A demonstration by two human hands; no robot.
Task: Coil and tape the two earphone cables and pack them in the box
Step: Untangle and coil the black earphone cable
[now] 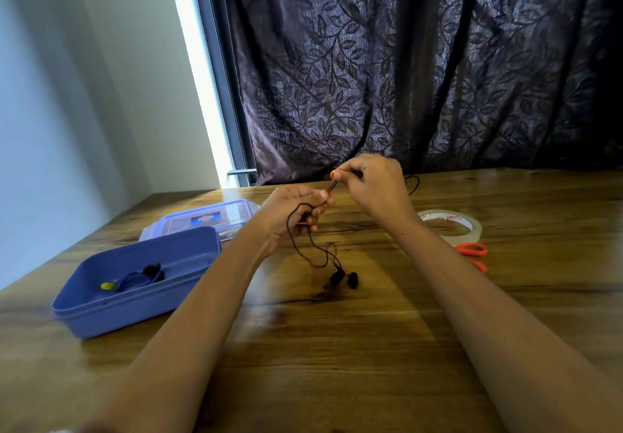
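**The second cable is being coiled**

The black cable (pixel 315 247) is being held up over the surface (pixel 337 348). A loop is being gripped by the left hand (pixel 296 212), and the strand above is being pinched by the right hand (pixel 374 186). Both grips are tight on it. The blue cable (pixel 135 279) is lying in the box (pixel 135 304). Coiling seems to be under way. Next, more loops need winding, then the tape (pixel 451 227) is needed.

Grained wood table (pixel 337 348) (plastic box (pixel 135 308))
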